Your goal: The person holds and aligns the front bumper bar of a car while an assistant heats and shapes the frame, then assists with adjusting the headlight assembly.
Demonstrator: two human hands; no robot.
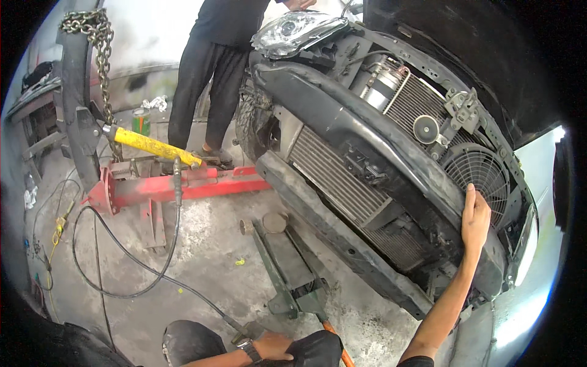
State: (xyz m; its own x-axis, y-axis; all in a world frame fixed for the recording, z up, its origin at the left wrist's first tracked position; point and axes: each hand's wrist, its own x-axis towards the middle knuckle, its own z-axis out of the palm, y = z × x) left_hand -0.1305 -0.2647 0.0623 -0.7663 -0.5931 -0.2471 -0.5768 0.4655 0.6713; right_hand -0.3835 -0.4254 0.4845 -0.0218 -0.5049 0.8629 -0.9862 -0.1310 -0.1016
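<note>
The front of a car without its bumper cover fills the right side. My right hand (476, 220) is closed over the upper edge of its black bumper beam (373, 137), near the right end, with the thumb pointing up. Just beyond that hand is a round fan grille (474, 168). Low in the view, my left hand (273, 346) lies on my dark-clothed knee, holding nothing visible. A watch (249, 350) is on that wrist. Beside it ends a black hose (199, 298). Finned cooler panels (336, 177) show below the beam.
A red pulling arm (226, 185) with a yellow hydraulic cylinder (153, 145) and chain (101, 46) extends toward the car. A floor jack (287, 263) with an orange handle stands before me. Another person (211, 79) stands by the headlight (296, 33). Cables (98, 275) cross the floor.
</note>
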